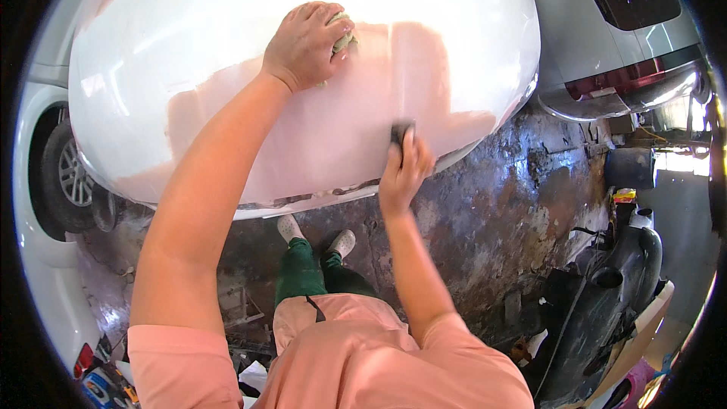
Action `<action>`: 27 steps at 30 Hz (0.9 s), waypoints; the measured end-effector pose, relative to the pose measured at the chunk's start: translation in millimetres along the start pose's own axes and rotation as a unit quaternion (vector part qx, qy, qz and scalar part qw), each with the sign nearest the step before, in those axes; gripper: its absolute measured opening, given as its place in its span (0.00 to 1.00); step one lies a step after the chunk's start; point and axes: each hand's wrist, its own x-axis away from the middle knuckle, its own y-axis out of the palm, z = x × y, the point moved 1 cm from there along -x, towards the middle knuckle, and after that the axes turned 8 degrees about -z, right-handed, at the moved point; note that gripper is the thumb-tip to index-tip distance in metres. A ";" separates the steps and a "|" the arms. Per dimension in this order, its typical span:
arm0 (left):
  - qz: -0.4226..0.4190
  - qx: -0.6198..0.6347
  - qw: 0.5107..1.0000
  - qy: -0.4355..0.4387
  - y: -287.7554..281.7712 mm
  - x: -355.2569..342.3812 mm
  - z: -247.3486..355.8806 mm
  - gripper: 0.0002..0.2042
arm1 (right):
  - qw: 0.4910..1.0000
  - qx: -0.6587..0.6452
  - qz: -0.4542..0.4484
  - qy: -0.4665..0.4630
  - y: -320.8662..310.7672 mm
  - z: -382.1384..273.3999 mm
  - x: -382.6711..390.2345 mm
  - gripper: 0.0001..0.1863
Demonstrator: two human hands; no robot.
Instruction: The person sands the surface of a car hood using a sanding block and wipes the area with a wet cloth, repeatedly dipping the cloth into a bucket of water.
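Note:
A white car panel (136,45) with broad pinkish-beige filler patches (420,60) fills the upper middle. My left hand (307,42) grips a pale green, crumpled sponge or cloth (344,39) on the panel near the patches' top edge. Lower and to the right, my right hand (405,170) has its fingers over a small dark block (399,129), slightly blurred, resting on the pinkish area. The panel's lower edge shows a dark, flaky strip.
A white car body with a wheel (68,167) stands at the left, another vehicle's rear (606,60) at upper right. Dark plastic car parts (613,303) and a dark bucket (628,167) are at right. The stained concrete floor (500,212) runs below; tools lie at lower left.

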 end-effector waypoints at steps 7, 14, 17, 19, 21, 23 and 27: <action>-0.010 -0.022 1.000 0.001 2.0 -7.1 4.1 0.16 | 0.999 0.009 -0.018 0.025 15.3 -22.1 -184.5 0.20; -0.049 -0.032 0.998 -0.017 -6.5 -6.2 2.4 0.18 | 0.998 -0.005 0.012 0.055 -5.0 -4.2 38.8 0.24; -0.015 -0.049 0.999 0.013 -5.8 -4.7 -0.6 0.22 | 0.993 -0.049 -0.054 0.093 -25.8 1.6 55.7 0.24; 0.000 -0.022 1.000 0.021 -5.4 -1.9 -3.7 0.26 | 0.985 -0.077 -0.058 0.141 -50.3 5.5 44.2 0.28; 0.036 0.017 0.999 0.026 -8.9 -0.2 -2.8 0.27 | 0.958 -0.150 -0.043 0.242 -67.4 9.0 25.7 0.30; 0.060 0.025 0.998 0.018 -16.0 6.9 -4.2 0.28 | 0.948 -0.173 -0.060 0.262 -77.0 14.0 4.8 0.31; 0.153 0.007 0.988 -0.013 -15.9 9.9 41.7 0.23 | 0.964 -0.121 -0.114 0.206 -87.4 26.7 -44.1 0.29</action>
